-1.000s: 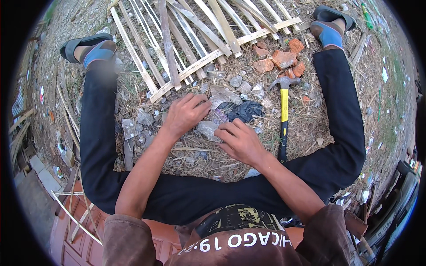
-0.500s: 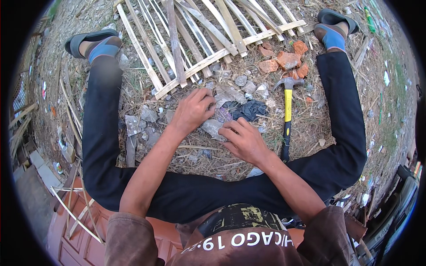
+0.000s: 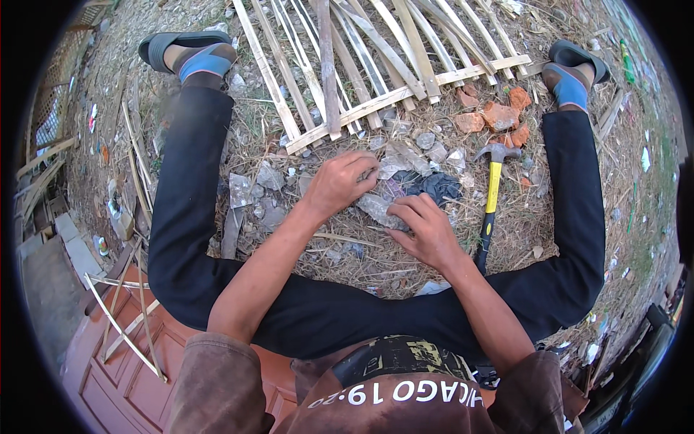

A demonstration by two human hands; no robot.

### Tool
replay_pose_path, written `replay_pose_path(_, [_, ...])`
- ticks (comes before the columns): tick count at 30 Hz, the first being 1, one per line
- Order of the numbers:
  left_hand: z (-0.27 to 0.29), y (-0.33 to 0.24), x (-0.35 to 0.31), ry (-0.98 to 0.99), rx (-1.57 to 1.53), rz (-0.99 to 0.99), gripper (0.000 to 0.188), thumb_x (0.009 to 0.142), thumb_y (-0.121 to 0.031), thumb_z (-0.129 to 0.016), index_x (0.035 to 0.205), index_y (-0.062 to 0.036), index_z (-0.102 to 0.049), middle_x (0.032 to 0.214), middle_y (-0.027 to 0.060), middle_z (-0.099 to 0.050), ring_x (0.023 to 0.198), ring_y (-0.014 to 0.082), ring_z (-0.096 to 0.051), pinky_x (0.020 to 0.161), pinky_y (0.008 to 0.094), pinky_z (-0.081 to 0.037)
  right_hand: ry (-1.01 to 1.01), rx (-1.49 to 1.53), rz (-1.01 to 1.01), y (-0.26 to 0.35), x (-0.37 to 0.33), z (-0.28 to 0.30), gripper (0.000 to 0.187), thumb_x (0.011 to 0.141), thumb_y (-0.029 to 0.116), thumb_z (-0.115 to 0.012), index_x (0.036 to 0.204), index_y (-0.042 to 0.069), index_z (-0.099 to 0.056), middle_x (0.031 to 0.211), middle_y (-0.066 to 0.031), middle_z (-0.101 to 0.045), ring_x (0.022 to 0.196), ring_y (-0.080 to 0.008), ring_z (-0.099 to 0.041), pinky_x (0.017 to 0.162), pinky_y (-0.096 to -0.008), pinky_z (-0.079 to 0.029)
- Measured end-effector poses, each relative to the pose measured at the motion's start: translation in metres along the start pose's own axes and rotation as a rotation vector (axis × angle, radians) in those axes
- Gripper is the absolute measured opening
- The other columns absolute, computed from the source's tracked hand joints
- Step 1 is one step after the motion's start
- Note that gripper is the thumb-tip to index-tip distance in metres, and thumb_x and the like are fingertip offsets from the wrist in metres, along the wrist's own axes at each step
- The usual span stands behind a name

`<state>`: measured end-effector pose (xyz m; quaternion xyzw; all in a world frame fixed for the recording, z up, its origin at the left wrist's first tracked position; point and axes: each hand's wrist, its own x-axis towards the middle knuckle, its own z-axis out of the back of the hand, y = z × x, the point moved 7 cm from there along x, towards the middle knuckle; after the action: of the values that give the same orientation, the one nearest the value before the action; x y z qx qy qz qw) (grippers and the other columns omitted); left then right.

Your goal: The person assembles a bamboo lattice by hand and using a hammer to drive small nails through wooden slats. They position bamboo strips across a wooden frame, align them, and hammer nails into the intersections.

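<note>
My left hand (image 3: 341, 184) hovers low over the ground with its fingers curled in a pinch, and whatever lies between the fingertips is hidden. Close beside it, my right hand (image 3: 429, 230) grips the right end of a rough grey stone (image 3: 374, 207), thumb below and fingers on top. Just beyond the stone a crumpled black plastic bag (image 3: 437, 188) lies among flat pale stone pieces (image 3: 401, 158). To the right of my right hand, a claw hammer (image 3: 492, 192) with a yellow and black handle rests on the dry grass, its head pointing away.
Beyond my hands stands a frame of wooden slats (image 3: 376, 108). Several broken orange brick pieces (image 3: 500, 116) lie near the hammer head. My outstretched legs (image 3: 189, 173) border the area on both sides. Grey rubble (image 3: 249, 189) is scattered at left, and a reddish panelled door (image 3: 123, 362) lies beneath me.
The whole view has shifted, so the scene sits farther right. Both hands stay near the grey stone, and my right thumb now shows more plainly at its end.
</note>
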<state>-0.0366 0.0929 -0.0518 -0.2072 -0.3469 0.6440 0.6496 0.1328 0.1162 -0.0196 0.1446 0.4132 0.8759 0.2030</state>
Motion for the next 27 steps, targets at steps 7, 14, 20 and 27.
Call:
replay_pose_path(7, [0.011,-0.005,0.002,0.181,0.127,0.095,0.02,0.078,-0.014,-0.078,0.096,-0.0064,-0.073,0.106,0.0042,-0.067,0.089,0.0252,-0.068,0.075,0.0361,-0.056,0.0,0.007,-0.002,0.001,0.002,0.002,0.044,0.07,0.006,-0.081,0.11,0.007,-0.062,0.107,-0.0075,-0.061,0.091,-0.0291,-0.057,0.077,-0.0392,-0.05])
replay_pose_path(14, [0.002,-0.006,0.002,0.163,0.237,0.139,0.021,0.08,-0.02,-0.076,0.096,-0.008,-0.073,0.103,0.0028,-0.06,0.093,0.0242,-0.065,0.072,0.0389,-0.055,0.01,0.001,-0.007,0.002,0.002,0.002,0.043,0.07,0.006,-0.081,0.109,0.007,-0.062,0.107,-0.0078,-0.061,0.091,-0.0297,-0.057,0.077,-0.0393,-0.05])
replay_pose_path(20, [0.0,-0.006,0.002,0.138,0.249,0.144,0.018,0.08,-0.02,-0.076,0.093,-0.0084,-0.073,0.1,0.0025,-0.06,0.092,0.0236,-0.066,0.071,0.0393,-0.056,0.024,0.002,-0.012,0.003,0.004,0.001,0.043,0.07,0.006,-0.081,0.109,0.007,-0.062,0.106,-0.0083,-0.061,0.092,-0.0302,-0.057,0.076,-0.0398,-0.05])
replay_pose_path(27, [-0.001,-0.006,0.003,0.085,0.259,0.097,0.014,0.078,-0.017,-0.076,0.088,-0.0081,-0.072,0.097,0.0028,-0.062,0.089,0.0235,-0.066,0.069,0.0389,-0.056,0.01,0.019,-0.002,0.003,0.005,-0.001,0.042,0.07,0.006,-0.081,0.108,0.006,-0.062,0.105,-0.0093,-0.061,0.09,-0.0307,-0.057,0.077,-0.0401,-0.049])
